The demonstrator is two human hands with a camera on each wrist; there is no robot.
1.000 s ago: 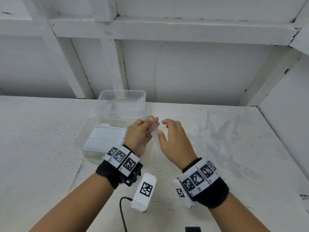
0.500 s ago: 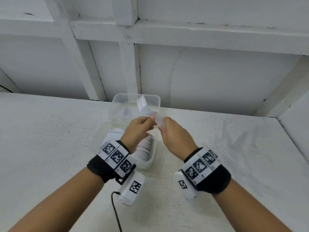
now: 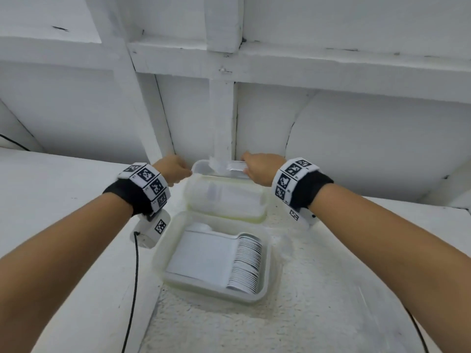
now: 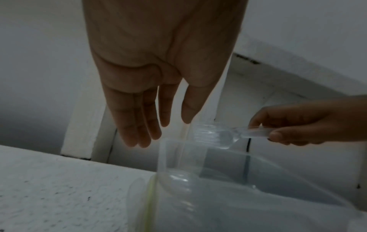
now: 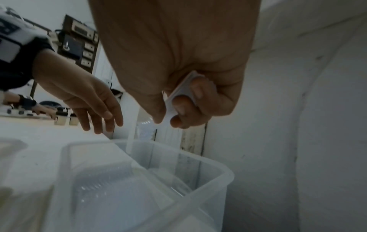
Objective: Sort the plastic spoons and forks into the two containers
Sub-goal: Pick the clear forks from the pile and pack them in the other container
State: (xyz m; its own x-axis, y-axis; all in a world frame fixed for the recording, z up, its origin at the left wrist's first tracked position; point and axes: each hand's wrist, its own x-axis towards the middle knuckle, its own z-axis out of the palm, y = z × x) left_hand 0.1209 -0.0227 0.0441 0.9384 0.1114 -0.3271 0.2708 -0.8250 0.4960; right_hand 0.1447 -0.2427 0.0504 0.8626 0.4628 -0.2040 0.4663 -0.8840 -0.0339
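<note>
Two translucent containers stand in line on the white table. The near container [image 3: 267, 263] holds a neat row of white plastic cutlery [image 3: 216, 258]. My right hand [image 3: 257, 169] pinches a stack of clear plastic cutlery [image 3: 230, 166] by the handles, with the heads out over the far container [image 3: 224, 197]. The right wrist view shows thumb and fingers of the right hand [image 5: 168, 119] curled round the handles [image 5: 182, 92]. My left hand [image 3: 175, 169] hovers with straight fingers and holds nothing beside that container's left corner. In the left wrist view the left hand [image 4: 160, 133] hangs just above the rim [image 4: 164, 157], near the stack [image 4: 216, 135].
The white wall and an upright beam [image 3: 224, 118] rise right behind the far container. A black cable [image 3: 135, 276] runs down from my left wrist along the table. Far to the left, the right wrist view shows small cups [image 5: 65, 120] and another person's hand.
Both hands have moved forward from above the near container to the far one. The left hand has let go of the clear stack, which only the right hand holds now.
</note>
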